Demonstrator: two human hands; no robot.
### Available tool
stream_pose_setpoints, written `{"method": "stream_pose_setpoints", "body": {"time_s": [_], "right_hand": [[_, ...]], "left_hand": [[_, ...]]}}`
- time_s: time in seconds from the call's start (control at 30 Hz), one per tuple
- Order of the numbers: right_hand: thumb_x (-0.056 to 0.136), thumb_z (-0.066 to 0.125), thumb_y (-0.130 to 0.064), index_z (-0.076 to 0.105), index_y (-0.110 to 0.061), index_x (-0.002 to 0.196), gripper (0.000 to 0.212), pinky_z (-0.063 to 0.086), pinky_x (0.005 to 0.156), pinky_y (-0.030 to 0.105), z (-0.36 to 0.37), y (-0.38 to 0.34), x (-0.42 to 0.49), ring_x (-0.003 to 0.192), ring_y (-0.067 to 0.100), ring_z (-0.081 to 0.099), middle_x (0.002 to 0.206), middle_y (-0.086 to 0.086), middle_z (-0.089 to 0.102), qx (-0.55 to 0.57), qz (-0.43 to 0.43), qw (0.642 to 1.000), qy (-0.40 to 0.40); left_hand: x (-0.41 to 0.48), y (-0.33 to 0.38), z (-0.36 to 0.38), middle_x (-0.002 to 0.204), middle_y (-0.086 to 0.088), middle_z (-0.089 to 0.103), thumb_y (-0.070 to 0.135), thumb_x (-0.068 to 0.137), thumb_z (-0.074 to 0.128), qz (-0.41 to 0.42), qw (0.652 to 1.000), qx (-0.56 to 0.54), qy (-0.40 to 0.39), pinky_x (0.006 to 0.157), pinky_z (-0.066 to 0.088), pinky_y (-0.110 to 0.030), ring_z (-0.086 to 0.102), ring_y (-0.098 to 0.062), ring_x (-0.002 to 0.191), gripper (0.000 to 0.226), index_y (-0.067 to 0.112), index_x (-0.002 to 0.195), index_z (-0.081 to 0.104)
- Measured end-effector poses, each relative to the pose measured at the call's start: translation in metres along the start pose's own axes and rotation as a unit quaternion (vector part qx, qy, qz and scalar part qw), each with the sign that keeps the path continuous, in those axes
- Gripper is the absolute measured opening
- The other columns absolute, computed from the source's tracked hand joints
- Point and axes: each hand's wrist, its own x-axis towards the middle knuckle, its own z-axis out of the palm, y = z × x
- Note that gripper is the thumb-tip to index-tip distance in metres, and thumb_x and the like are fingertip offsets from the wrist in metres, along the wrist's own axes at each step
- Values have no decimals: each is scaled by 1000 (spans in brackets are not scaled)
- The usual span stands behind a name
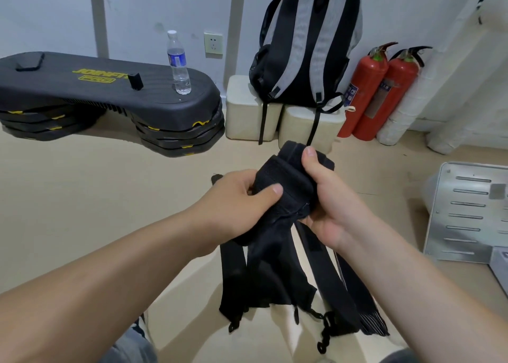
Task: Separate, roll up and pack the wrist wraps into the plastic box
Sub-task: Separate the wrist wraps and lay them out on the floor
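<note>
Several black wrist wraps (pixel 284 182) are gathered in one bundle, held in the air above the beige floor (pixel 82 198), roughly mid-frame. The upper part of the bundle is folded over and bunched; long strap ends (pixel 275 269) hang down from it between the forearms, some ending in thin loops.

Left hand (pixel 242 195): grip clenched on the wrist wraps, thumb laid across the front of the bundle, fingers curled behind it. Right hand (pixel 330 200): grip likewise closed on the wrist wraps, thumb pressed on the top edge, fingers tucked underneath. The two hands sit on opposite sides of the bundle, close together.

Beyond the hands, a grey-and-black backpack (pixel 308 46) stands upright on pale blocks (pixel 247 107) against the wall (pixel 137 5), its straps dangling over the front of the blocks. Two red fire extinguishers (pixel 384 90) stand side by side just to its right. To the left, a black step platform (pixel 110 90) with yellow lettering rests on stacked risers; a clear water bottle (pixel 178 63) stands upright on its right end. A wall socket (pixel 213 44) is set between the bottle and the backpack. At the right edge, a grey slotted metal panel (pixel 467 214) lies on the floor.
</note>
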Motion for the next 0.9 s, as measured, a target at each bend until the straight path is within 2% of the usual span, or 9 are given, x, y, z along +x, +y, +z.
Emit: {"method": "stream_pose_setpoints", "body": {"time_s": [0.23,0.37,0.43,0.5,0.57,0.63,0.7,0.8,0.9], "right_hand": [[92,77,-46,55,-24,144,61,65,80,55,-8,-6,10,104,36,78,128,13,75,109,-13,992,69],[93,80,-37,55,-26,141,56,64,85,58,-6,-4,10,110,33,76,131,10,73,99,-36,993,48],[96,77,-24,55,-26,135,44,64,87,57,-7,-2,9,111,30,76,129,8,73,78,-65,994,44],[97,74,-13,56,-28,132,43,66,81,50,-7,-2,6,108,28,76,128,6,73,53,-89,994,32],[97,72,-3,57,-32,131,47,65,73,44,-7,-4,3,100,27,77,125,6,72,27,-100,994,17],[95,70,3,58,-34,130,53,64,72,43,-6,-6,-1,91,24,79,121,6,71,-14,-103,994,-21],[92,69,9,61,-35,129,58,64,73,42,-4,-6,-7,88,21,79,117,4,71,-56,-111,989,-83],[87,69,17,62,-32,125,63,65,75,42,0,-1,-13,91,22,76,107,2,74,-115,-131,973,-151],[85,68,22,62,-30,125,66,65,79,43,6,4,-16,95,25,73,107,6,72,-140,-129,963,-190]], "left_hand": [[2,5,2,96,-17,80,40,103,63,-38,999,-26,-9,72,54,-34,72,-22,75,37,5,102,75],[6,-4,-2,98,-14,81,53,92,68,-94,993,28,-67,95,59,-44,78,-32,94,53,1,103,71],[7,-5,-5,84,-13,72,61,86,70,-96,991,57,-71,82,55,-37,69,-28,76,61,0,91,65],[5,0,-8,78,-3,58,66,86,72,-80,992,96,-35,73,43,-32,53,-19,71,57,12,81,56],[7,4,-13,85,5,68,75,83,69,-58,996,62,20,80,51,-32,62,-15,78,61,14,88,60],[10,9,-17,102,2,76,79,87,59,-49,996,-43,54,91,62,-45,72,-16,86,60,23,107,67],[8,19,-18,102,-1,75,73,98,48,-49,990,-118,65,79,65,-41,70,-15,74,52,27,114,66],[6,23,-18,75,9,73,71,103,35,-48,991,-117,33,59,57,-29,65,-11,56,57,28,113,72],[4,18,-17,94,10,82,75,101,37,-67,993,-93,-13,80,66,-41,80,-16,82,62,28,115,75]]}}
